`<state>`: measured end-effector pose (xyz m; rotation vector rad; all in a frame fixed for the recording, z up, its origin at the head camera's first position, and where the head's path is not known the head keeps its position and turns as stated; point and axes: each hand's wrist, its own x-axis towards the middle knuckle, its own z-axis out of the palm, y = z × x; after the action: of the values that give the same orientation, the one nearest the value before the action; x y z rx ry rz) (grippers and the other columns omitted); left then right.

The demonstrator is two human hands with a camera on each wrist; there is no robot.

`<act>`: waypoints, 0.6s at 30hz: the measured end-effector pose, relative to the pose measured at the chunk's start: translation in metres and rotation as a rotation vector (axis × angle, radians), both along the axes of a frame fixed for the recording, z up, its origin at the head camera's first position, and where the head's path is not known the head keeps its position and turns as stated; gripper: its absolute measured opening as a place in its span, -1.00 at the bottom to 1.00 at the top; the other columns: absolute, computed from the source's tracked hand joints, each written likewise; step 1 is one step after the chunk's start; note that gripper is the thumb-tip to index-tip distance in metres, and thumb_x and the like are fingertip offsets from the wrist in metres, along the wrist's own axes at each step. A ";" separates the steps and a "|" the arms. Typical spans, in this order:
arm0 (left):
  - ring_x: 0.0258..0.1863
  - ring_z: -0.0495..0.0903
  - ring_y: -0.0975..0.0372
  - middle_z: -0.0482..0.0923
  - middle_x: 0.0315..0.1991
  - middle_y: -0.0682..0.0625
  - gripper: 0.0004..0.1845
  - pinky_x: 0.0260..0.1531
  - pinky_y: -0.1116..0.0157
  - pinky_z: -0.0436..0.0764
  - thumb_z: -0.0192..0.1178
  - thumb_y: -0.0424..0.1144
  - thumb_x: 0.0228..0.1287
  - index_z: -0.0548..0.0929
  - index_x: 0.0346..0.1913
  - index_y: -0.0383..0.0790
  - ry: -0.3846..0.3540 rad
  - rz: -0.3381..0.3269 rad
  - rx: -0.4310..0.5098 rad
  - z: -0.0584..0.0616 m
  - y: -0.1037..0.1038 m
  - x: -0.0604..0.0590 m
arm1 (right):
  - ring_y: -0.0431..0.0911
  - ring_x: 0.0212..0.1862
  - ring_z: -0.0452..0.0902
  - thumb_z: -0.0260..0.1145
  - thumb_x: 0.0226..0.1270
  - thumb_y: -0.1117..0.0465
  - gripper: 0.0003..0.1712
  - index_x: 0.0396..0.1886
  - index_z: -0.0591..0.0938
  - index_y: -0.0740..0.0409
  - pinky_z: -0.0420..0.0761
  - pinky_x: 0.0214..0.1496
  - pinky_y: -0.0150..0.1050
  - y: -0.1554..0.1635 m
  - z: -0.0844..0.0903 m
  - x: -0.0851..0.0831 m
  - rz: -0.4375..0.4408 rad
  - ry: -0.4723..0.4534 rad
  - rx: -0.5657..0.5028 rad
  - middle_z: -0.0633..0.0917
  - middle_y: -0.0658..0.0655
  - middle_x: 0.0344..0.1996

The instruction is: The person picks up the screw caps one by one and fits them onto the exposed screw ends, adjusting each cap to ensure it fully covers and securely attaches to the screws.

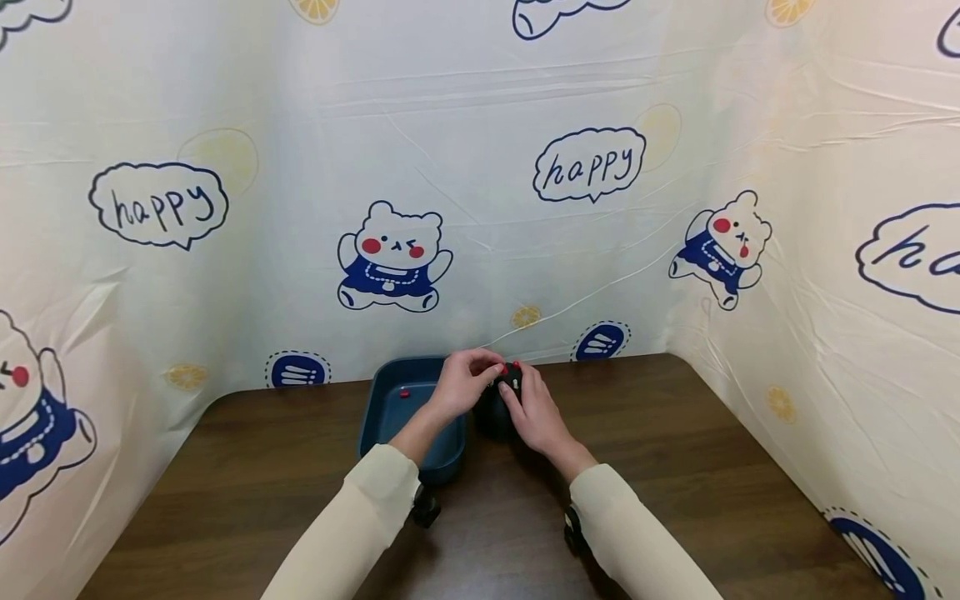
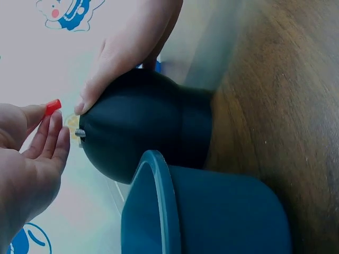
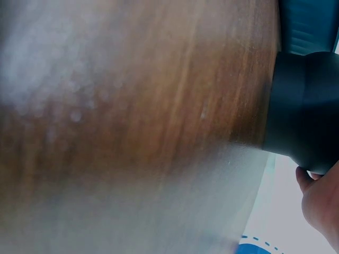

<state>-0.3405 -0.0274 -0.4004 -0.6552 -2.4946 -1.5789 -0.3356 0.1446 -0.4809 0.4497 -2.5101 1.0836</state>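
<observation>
A black dome-shaped object [image 1: 491,419] [image 2: 148,121] [image 3: 304,106] stands on the wooden table [image 1: 675,442], touching the right side of a dark blue tray [image 1: 373,408] [image 2: 175,211]. A small metal pin [image 2: 80,133] sticks out of the dome's top. My left hand [image 1: 468,379] [image 2: 32,159] pinches a small red cap [image 2: 53,107] just beside that pin. My right hand [image 1: 531,410] [image 2: 124,55] [image 3: 320,203] grips the dome from its right side, fingers curled over the top. Tiny red bits [image 1: 516,365] show near the fingertips.
Another small red piece [image 1: 404,393] lies inside the tray. A printed plastic sheet [image 1: 480,183] walls the table at the back, left and right. Bare wood stretches to the left and right of the hands and toward the front edge.
</observation>
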 end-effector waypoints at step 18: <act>-0.21 0.69 0.15 0.72 -0.16 -0.08 -0.85 -0.10 0.16 0.70 0.29 -0.41 0.39 0.77 -0.06 -0.34 0.186 -0.040 -0.111 -0.001 0.012 0.000 | 0.16 0.34 0.39 0.01 0.67 -0.09 -0.38 0.45 0.28 0.25 0.42 0.37 0.10 0.001 -0.002 -0.002 0.005 0.041 0.017 0.42 0.30 0.32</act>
<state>-0.3408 -0.0159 -0.4017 -0.8305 -2.4588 -1.3309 -0.3375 0.1452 -0.4829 0.4786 -2.4850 1.0457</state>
